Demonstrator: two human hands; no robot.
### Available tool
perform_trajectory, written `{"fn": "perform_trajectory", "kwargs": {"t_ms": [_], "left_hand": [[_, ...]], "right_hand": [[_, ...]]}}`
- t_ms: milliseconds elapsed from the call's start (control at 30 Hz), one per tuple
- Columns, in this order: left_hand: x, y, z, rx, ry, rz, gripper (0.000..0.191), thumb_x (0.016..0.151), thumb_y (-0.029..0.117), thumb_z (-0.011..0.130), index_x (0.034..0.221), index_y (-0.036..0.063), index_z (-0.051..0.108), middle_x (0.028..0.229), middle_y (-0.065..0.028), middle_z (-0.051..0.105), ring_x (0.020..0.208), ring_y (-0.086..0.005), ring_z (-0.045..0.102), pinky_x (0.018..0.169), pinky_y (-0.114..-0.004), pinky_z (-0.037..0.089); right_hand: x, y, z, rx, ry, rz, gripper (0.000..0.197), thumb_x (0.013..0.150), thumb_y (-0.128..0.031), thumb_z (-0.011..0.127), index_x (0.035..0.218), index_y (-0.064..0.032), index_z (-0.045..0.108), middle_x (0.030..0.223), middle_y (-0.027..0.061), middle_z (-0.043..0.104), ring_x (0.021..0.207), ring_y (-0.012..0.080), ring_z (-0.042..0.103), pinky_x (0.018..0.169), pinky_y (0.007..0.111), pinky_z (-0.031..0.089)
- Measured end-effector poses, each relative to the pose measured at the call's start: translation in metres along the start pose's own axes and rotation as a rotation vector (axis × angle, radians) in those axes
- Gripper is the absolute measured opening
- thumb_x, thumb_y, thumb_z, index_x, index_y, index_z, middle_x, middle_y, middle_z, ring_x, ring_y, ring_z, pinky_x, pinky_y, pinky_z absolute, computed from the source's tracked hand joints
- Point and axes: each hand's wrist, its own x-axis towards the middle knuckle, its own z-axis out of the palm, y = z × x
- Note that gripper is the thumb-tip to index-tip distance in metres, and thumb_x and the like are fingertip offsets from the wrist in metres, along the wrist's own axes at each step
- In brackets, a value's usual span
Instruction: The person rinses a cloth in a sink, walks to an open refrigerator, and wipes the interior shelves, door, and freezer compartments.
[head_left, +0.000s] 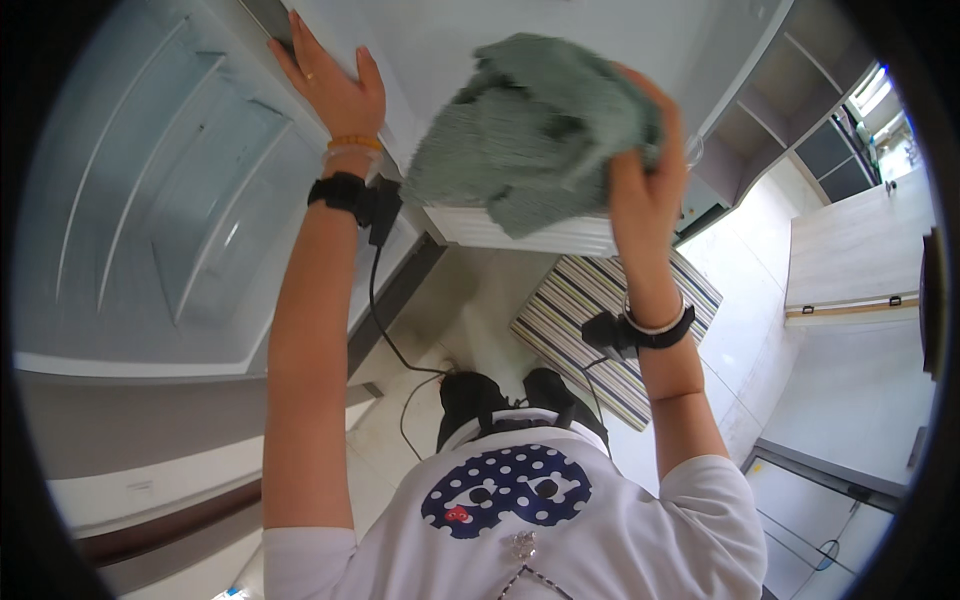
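A grey-green microfibre cloth (540, 127) hangs bunched in my right hand (652, 165), its fingers curled around the right side of the cloth. Behind and below it is the white interior wall (420, 45) of what looks like an open refrigerator, with a ribbed white ledge (525, 231) under the cloth. My left hand (334, 82) is spread, holding nothing, against or just over the grey edge by the open door (165, 180); firm contact cannot be told. That door has moulded inner ridges. Each wrist wears a black strap with a small device and cable.
A striped mat (577, 315) lies on the tiled floor below. Open shelving (757, 127) stands at the right, with pale cabinet doors (855, 255) beyond. A black cable (375, 300) hangs from my left wrist towards my legs, and another runs from my right wrist.
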Motion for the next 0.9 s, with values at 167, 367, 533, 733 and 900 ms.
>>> {"fn": "perform_trajectory", "kwargs": {"t_ms": [167,367,533,733,900], "left_hand": [[-0.014,-0.010,-0.012,-0.010,-0.022,-0.004,0.090,0.123,0.020,0.078,0.195,-0.0138,0.036,0.201,-0.0453,0.038,0.187,-0.0650,0.035,0.157,-0.070,0.026],[-0.047,-0.009,-0.051,-0.018,-0.112,-0.041,0.088,0.121,0.018,0.077,0.194,-0.0133,0.040,0.196,-0.0444,0.047,0.179,-0.0622,0.047,0.150,-0.074,0.034],[-0.197,0.095,-0.157,-0.130,-0.774,-0.223,0.105,0.114,0.020,0.082,0.204,0.0024,0.031,0.204,-0.0322,0.043,0.179,-0.0605,0.048,0.150,-0.086,0.025],[-0.420,0.070,-0.374,-0.223,-1.249,-0.790,0.102,0.114,0.019,0.082,0.202,0.0027,0.034,0.202,-0.0318,0.045,0.176,-0.0599,0.050,0.148,-0.084,0.027],[-0.529,-0.045,-0.474,-0.050,-1.334,-1.159,0.099,0.114,0.019,0.082,0.200,0.0028,0.036,0.201,-0.0314,0.047,0.174,-0.0593,0.052,0.146,-0.083,0.029]], "right_hand": [[-0.066,-0.015,-0.067,0.002,0.279,0.026,0.058,0.122,-0.024,0.082,0.173,0.0006,0.067,0.172,0.0176,0.077,0.153,0.0295,0.078,0.135,0.045,0.058],[-0.149,-0.003,-0.072,0.171,0.271,0.402,0.059,0.125,-0.031,0.080,0.174,-0.0012,0.065,0.171,0.0169,0.077,0.153,0.0301,0.078,0.135,0.047,0.060],[-0.220,-0.008,-0.045,0.382,0.157,0.724,0.058,0.128,-0.035,0.076,0.176,-0.0032,0.066,0.170,0.0157,0.078,0.152,0.0308,0.078,0.135,0.048,0.060],[-0.344,-0.055,0.014,0.538,0.006,1.078,0.057,0.132,-0.040,0.070,0.177,-0.0057,0.066,0.169,0.0142,0.079,0.152,0.0316,0.078,0.134,0.050,0.061],[-0.475,-0.101,0.053,0.624,0.023,1.332,0.057,0.135,-0.044,0.066,0.179,-0.0077,0.066,0.168,0.0129,0.079,0.151,0.0323,0.078,0.134,0.051,0.062]]}}
